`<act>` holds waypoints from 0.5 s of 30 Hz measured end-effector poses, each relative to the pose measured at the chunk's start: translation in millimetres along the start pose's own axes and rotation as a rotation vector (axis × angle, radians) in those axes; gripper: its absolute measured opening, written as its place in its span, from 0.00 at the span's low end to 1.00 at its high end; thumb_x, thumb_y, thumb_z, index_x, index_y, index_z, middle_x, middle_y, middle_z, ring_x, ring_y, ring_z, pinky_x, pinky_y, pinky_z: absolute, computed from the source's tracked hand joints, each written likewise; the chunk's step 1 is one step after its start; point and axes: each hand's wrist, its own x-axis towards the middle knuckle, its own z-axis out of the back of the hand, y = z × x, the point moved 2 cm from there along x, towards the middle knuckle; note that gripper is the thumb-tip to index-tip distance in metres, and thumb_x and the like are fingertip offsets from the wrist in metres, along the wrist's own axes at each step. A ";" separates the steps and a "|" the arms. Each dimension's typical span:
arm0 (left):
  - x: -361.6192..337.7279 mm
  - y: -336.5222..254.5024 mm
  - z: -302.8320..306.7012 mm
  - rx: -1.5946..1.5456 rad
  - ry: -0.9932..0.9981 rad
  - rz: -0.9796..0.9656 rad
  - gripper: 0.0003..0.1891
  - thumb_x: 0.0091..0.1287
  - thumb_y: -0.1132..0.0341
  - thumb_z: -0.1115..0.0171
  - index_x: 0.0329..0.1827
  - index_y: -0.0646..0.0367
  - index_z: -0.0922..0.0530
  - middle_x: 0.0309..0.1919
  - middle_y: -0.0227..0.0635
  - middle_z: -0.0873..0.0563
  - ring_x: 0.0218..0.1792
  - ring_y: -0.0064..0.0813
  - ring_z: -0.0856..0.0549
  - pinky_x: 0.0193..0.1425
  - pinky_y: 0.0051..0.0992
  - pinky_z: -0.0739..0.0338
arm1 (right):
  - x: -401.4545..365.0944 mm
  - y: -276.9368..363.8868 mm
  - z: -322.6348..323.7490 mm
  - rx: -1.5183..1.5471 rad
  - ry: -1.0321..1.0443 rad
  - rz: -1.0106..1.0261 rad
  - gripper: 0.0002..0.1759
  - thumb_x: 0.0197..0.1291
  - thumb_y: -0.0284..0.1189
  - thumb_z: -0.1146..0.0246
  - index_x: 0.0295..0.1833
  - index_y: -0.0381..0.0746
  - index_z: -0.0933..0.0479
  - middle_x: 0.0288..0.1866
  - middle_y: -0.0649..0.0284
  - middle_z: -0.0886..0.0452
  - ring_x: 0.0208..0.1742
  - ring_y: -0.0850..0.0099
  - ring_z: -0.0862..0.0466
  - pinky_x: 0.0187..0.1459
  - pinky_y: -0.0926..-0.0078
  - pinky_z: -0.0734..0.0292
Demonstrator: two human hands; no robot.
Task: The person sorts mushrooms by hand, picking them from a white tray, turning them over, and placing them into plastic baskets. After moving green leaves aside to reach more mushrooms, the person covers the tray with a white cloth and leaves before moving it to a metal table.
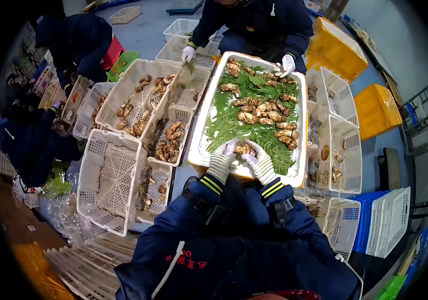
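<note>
Both my hands wear white striped gloves and meet over the near end of a white foam box point(198, 142). Between them is a brown-and-white mushroom point(243, 149); the fingers of my left hand point(222, 159) and my right hand point(260, 161) close on it from either side. Green fern leaves point(219, 122) line the box. On the ferns lie several thick-stemmed mushrooms point(264, 118), many of them grouped across the middle and along the right side.
Across the box a co-worker's gloved hand point(188, 53) holds a fern piece; the other point(286, 65) touches the rim. White plastic crates point(109, 177) with mushrooms stand left and right. Yellow-wrapped boxes point(378, 111) and stacked blue and white crates point(386, 222) are at right. Other people work at left.
</note>
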 end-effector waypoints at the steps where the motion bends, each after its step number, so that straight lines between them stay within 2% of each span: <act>1: -2.8 -6.6 -4.0 -0.012 -0.034 0.052 0.18 0.75 0.58 0.38 0.61 0.58 0.19 0.52 0.28 0.14 0.49 0.19 0.17 0.53 0.20 0.21 | -0.4 0.0 -0.1 0.003 0.000 0.006 0.36 0.64 0.27 0.31 0.74 0.29 0.37 0.63 0.53 0.20 0.60 0.72 0.19 0.60 0.76 0.22; 3: -7.5 -18.5 -9.4 -0.030 -0.097 0.155 0.18 0.76 0.61 0.40 0.61 0.63 0.19 0.51 0.32 0.13 0.50 0.20 0.17 0.55 0.21 0.22 | -0.5 1.9 -1.4 0.022 0.004 0.006 0.36 0.64 0.27 0.31 0.74 0.29 0.37 0.62 0.53 0.20 0.59 0.72 0.18 0.58 0.77 0.21; 4: -10.0 -22.4 -12.6 -0.034 -0.083 0.099 0.20 0.77 0.55 0.40 0.60 0.62 0.19 0.49 0.31 0.12 0.47 0.18 0.16 0.51 0.20 0.22 | -1.9 3.7 -2.3 0.052 0.008 -0.003 0.36 0.64 0.27 0.31 0.73 0.29 0.37 0.62 0.53 0.20 0.59 0.72 0.18 0.57 0.77 0.21; 6: -0.5 -9.5 -4.2 0.057 -0.085 0.169 0.19 0.75 0.54 0.37 0.60 0.58 0.19 0.50 0.28 0.13 0.47 0.18 0.17 0.50 0.19 0.22 | -1.1 -2.4 -1.1 0.077 -0.007 -0.003 0.36 0.64 0.28 0.31 0.73 0.29 0.36 0.61 0.53 0.20 0.58 0.72 0.18 0.55 0.77 0.20; 7: 3.6 -12.4 0.9 0.126 -0.090 0.153 0.19 0.74 0.54 0.37 0.60 0.58 0.19 0.48 0.28 0.14 0.45 0.18 0.17 0.48 0.20 0.22 | -3.0 3.7 -3.9 -0.031 -0.024 0.035 0.36 0.65 0.30 0.31 0.74 0.29 0.36 0.61 0.52 0.20 0.56 0.72 0.18 0.54 0.78 0.20; 9: 8.7 -24.7 11.0 0.287 -0.099 0.082 0.20 0.74 0.53 0.37 0.59 0.59 0.19 0.44 0.28 0.15 0.39 0.19 0.18 0.42 0.21 0.21 | 1.3 -8.8 -3.6 0.077 -0.028 0.066 0.36 0.66 0.31 0.32 0.74 0.29 0.37 0.63 0.51 0.22 0.56 0.71 0.19 0.55 0.77 0.20; 11: 10.5 -46.1 33.3 0.177 -0.231 0.132 0.21 0.74 0.52 0.37 0.58 0.59 0.18 0.39 0.27 0.17 0.35 0.20 0.19 0.39 0.22 0.21 | 4.9 -18.5 0.3 0.035 -0.098 0.065 0.35 0.68 0.32 0.34 0.75 0.29 0.38 0.64 0.51 0.22 0.55 0.71 0.19 0.56 0.76 0.21; 12: 11.7 -63.4 43.5 0.014 -0.212 0.085 0.18 0.73 0.52 0.37 0.53 0.58 0.17 0.37 0.27 0.17 0.35 0.20 0.19 0.40 0.21 0.21 | 11.3 -32.5 3.9 0.232 -0.084 -0.009 0.33 0.71 0.33 0.36 0.74 0.30 0.38 0.64 0.51 0.22 0.55 0.72 0.19 0.56 0.77 0.21; 13: 13.8 -82.7 49.1 -0.206 -0.239 0.028 0.17 0.74 0.52 0.37 0.50 0.57 0.18 0.38 0.28 0.17 0.35 0.21 0.19 0.42 0.21 0.20 | 12.3 -38.0 6.9 0.249 -0.080 -0.030 0.32 0.72 0.36 0.37 0.73 0.30 0.36 0.61 0.52 0.20 0.51 0.75 0.18 0.52 0.80 0.21; 14: 26.2 -90.8 67.6 -0.342 -0.126 0.048 0.15 0.74 0.54 0.39 0.51 0.56 0.20 0.41 0.32 0.17 0.37 0.22 0.18 0.44 0.22 0.19 | 11.9 -36.8 6.8 0.210 -0.075 -0.069 0.31 0.73 0.36 0.38 0.73 0.31 0.35 0.59 0.54 0.19 0.48 0.76 0.18 0.49 0.81 0.21; 15: 25.5 -110.2 81.0 -0.392 -0.360 0.099 0.15 0.74 0.57 0.39 0.54 0.59 0.22 0.45 0.37 0.16 0.42 0.26 0.16 0.50 0.24 0.18 | 8.8 -33.5 8.8 0.167 -0.085 -0.107 0.30 0.73 0.37 0.38 0.72 0.31 0.34 0.57 0.55 0.18 0.46 0.77 0.18 0.47 0.81 0.21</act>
